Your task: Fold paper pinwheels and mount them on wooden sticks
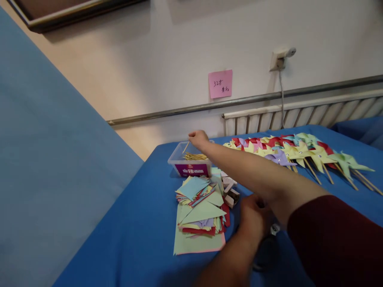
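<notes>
My right grip (198, 139) pinching a thin stick (186, 147), slanting over the clear plastic box (193, 170) of sticks (195, 157), on the blue-covered counter (134, 223), my left grip (253, 217) near a small open carton (231, 199), its hold I cannot tell, paper pinwheels (320, 157) off right.

You have open tabletop (134, 223) left of the paper stack (200, 215) and plastic box (191, 169). Your right forearm (248, 165) bars the way from box to pinwheels (295, 154), your left hand (253, 217) blocks the paper's right side, and the wall (173, 67) stands behind.
</notes>
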`<state>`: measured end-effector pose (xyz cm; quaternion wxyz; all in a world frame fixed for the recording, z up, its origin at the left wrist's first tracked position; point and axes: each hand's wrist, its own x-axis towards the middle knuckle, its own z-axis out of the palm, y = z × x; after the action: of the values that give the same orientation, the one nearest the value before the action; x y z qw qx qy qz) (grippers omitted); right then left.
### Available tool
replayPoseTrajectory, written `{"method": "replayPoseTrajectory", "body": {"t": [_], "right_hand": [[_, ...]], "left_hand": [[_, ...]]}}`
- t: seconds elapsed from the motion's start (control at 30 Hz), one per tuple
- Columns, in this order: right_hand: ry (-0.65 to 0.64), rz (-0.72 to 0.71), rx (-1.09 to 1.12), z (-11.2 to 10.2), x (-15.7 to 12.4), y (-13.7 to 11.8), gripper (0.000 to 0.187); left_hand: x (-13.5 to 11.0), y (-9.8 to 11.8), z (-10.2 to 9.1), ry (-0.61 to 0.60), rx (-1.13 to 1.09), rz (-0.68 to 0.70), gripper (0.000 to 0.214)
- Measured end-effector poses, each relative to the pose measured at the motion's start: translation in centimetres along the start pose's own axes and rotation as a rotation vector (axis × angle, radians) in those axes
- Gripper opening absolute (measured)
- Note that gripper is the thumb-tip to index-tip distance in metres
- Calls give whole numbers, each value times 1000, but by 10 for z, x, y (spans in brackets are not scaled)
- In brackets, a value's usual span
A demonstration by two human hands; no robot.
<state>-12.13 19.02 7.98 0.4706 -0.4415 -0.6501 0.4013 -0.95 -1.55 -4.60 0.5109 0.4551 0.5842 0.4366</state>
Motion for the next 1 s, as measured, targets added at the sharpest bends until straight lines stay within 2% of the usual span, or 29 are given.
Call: {"method": "replayPoseTrajectory", "body": {"t": [0.1,0.2,0.27,0.33,0.4,0.5,0.63,0.8,1.0], "right_hand": [[43,-8,39,-49,-28,-2,20],[103,-35,220,-105,-86,5,24],[151,-64,379,-138,-131,14,37],[219,-89,463,-163,-171,27,51],[317,-64,523,-180,-201,43,54],[367,49,591,-192,-223,66,44],[408,102,632,-195,-229,84,39],[333,71,616,-193,-231,82,40],[289,105,659,-187,-236,79,41]], "left_hand": [[-1,2,-4,-37,16,16,18],[2,8,-10,24,83,92,23],[4,12,-13,41,68,95,21],[6,15,-15,66,-25,82,20],[8,17,-16,92,-112,57,21],[9,22,-16,130,-225,16,23],[8,38,-11,246,-509,-37,24],[15,54,5,315,-702,-118,15],[22,48,17,273,-731,-102,13]]}}
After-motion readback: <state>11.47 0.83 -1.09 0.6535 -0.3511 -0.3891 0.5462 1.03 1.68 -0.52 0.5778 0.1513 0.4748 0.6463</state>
